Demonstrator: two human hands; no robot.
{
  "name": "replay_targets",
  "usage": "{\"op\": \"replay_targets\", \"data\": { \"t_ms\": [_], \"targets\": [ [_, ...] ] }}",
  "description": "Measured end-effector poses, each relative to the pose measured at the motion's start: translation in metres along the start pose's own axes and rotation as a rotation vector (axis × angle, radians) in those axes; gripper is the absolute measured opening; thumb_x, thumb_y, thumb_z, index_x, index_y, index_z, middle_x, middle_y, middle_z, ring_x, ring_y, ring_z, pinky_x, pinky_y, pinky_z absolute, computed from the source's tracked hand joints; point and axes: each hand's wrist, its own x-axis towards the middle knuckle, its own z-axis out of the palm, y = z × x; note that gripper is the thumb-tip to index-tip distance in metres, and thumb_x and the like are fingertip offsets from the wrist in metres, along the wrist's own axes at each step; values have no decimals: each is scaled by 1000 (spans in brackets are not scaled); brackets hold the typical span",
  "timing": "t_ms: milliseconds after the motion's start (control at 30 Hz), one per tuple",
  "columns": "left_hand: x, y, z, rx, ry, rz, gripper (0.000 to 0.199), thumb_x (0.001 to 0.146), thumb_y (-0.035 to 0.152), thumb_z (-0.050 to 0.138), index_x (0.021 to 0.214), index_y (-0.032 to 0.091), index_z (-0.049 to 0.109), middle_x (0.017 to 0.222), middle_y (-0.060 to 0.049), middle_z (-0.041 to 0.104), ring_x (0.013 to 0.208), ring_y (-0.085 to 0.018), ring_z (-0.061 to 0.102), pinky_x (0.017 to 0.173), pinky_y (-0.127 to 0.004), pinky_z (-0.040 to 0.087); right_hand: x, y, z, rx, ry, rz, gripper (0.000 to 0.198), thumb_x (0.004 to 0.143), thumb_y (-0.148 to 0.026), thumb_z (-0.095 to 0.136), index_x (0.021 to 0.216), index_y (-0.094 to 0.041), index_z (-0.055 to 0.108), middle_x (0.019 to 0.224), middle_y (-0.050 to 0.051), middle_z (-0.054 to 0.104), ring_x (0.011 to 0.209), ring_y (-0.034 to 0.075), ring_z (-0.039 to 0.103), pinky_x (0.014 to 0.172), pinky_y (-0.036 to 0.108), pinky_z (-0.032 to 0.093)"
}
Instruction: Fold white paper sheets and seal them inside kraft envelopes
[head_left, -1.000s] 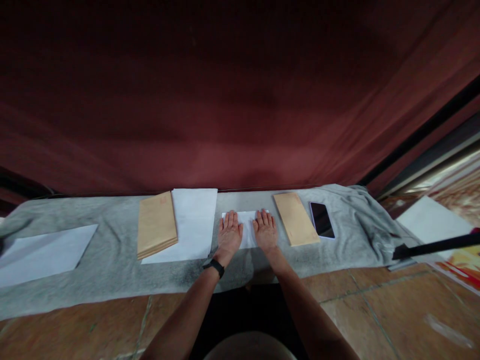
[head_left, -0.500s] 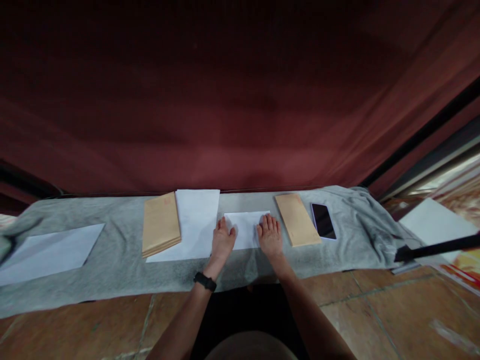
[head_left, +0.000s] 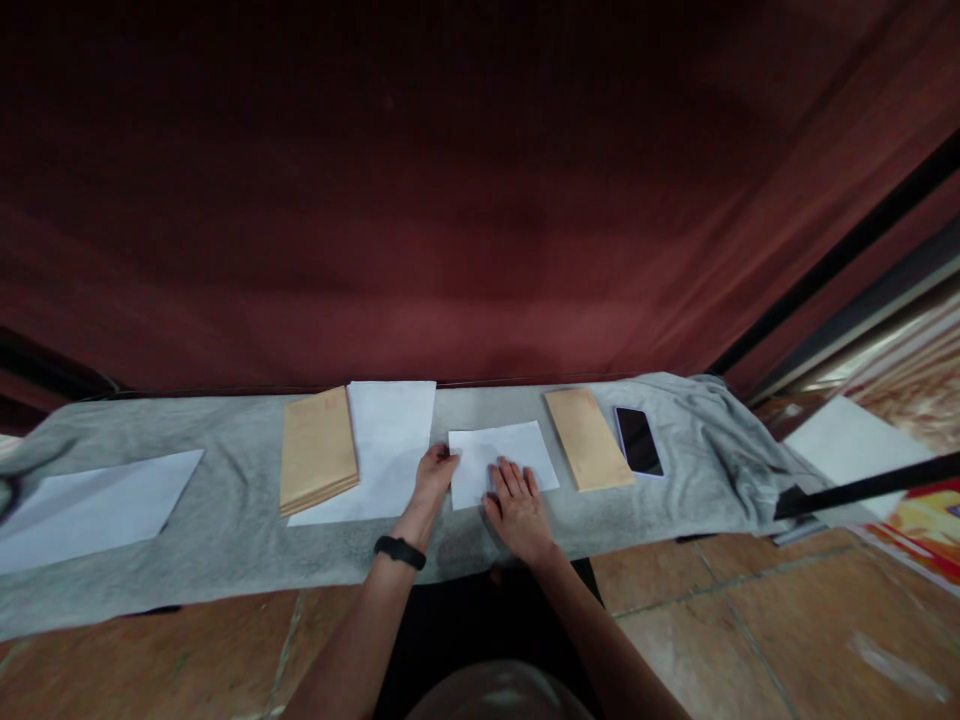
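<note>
A small white sheet of paper (head_left: 517, 443), about half as large as the sheets beside it, lies on the grey cloth in front of me. My left hand (head_left: 433, 474), with a black band on its wrist, pinches the left edge of this sheet between thumb and curled fingers. Flat on the sheet's lower right part rests my right hand (head_left: 519, 512), fingers stretched out. Just left of my left hand are larger white sheets (head_left: 394, 430), partly under a stack of brown envelopes (head_left: 319, 445). A single brown envelope (head_left: 589, 440) lies right of the small sheet.
A phone (head_left: 639, 441) lies screen up on the grey cloth (head_left: 232, 500) at the right. Another white sheet (head_left: 97, 505) is at the far left. Behind the cloth hangs a dark red curtain (head_left: 480, 250). A black bar (head_left: 862, 487) crosses the right side.
My left hand has closed at the small sheet's left edge. My right hand has slid left and nearer to me, off the right edge onto the sheet, which now lies slightly tilted.
</note>
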Motion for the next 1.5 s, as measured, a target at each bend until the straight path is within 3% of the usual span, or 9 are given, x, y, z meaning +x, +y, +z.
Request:
{"op": "replay_targets", "data": {
  "t_ms": [200, 333, 533, 667, 800, 1067, 1233, 1367, 1500],
  "targets": [
    [-16, 15, -3, -92, -78, -71, 22, 57, 31, 72, 70, 17, 64, 65, -1, 66, 61, -17, 62, 58, -27, 48, -4, -3, -6, 51, -39, -59, 70, 96, -52, 52, 153, -14, 37, 159, 14, 34, 146, 28, 36, 122, 50, 23],
    [-22, 33, -1, -142, -148, -113, 34, 61, 40, 75, 82, 15, 68, 68, -3, 68, 62, -17, 64, 55, -26, 49, 1, -13, -14, 156, 28, 23, 55, 101, -34, 41, 151, -13, 40, 155, 14, 43, 141, 24, 43, 120, 44, 29],
    [-30, 48, -1, -327, -227, -211, 55, 93, 62, 42, 117, 18, 64, 112, -14, 71, 98, -22, 70, 71, -31, 59, 28, -34, -46, 748, 257, 331, 55, 105, -46, 23, 136, -17, 56, 132, 10, 65, 122, 21, 61, 103, 34, 50],
    [-43, 39, -2, -278, -235, -274, 48, 89, 49, 60, 127, 20, 59, 117, -12, 71, 98, -23, 71, 69, -31, 59, 41, -41, -70, 1195, 356, 429, 66, 102, -59, 17, 136, -15, 53, 125, 11, 69, 113, 23, 67, 89, 34, 56],
    [-50, 27, -2, -303, -319, -222, 44, 85, 40, 66, 122, 16, 64, 109, -14, 75, 92, -25, 73, 74, -35, 60, 36, -31, -68, 1362, 382, 451, 63, 100, -59, 19, 137, -16, 48, 126, 13, 68, 117, 24, 65, 89, 37, 57],
    [-24, 7, -11, -27, -231, 69, 66, 71, 19, 68, 135, 13, 53, 109, -8, 75, 95, -24, 71, 88, -38, 57, -16, 12, -17, 1387, 389, 790, 30, 84, -51, 53, 94, -24, 57, 85, 4, 69, 77, 20, 70, 73, 37, 60],
    [-12, 9, -15, 462, -232, 174, 75, 75, 9, 63, 147, 11, 42, 120, -11, 71, 110, -27, 67, 100, -39, 51, -40, 24, -9, 1414, 449, 917, 49, 69, -49, 68, 110, -23, 60, 99, 4, 70, 86, 21, 68, 75, 36, 58],
    [-18, 12, -13, 700, -195, 277, 74, 82, 12, 58, 152, 10, 33, 125, -15, 68, 115, -29, 65, 99, -39, 51, -48, 27, -9, 1077, 517, 777, 50, 78, -50, 62, 119, -21, 62, 122, 10, 64, 114, 27, 59, 92, 42, 52],
    [-42, 6, -3, 878, 3, 564, 64, 88, 18, 52, 149, 9, 37, 148, -22, 49, 135, -34, 49, 108, -52, 43, -46, 18, -14, 657, 491, 483, 45, 95, -43, 45, 131, -20, 57, 140, 15, 52, 133, 29, 46, 109, 53, 39]
  ]
}}
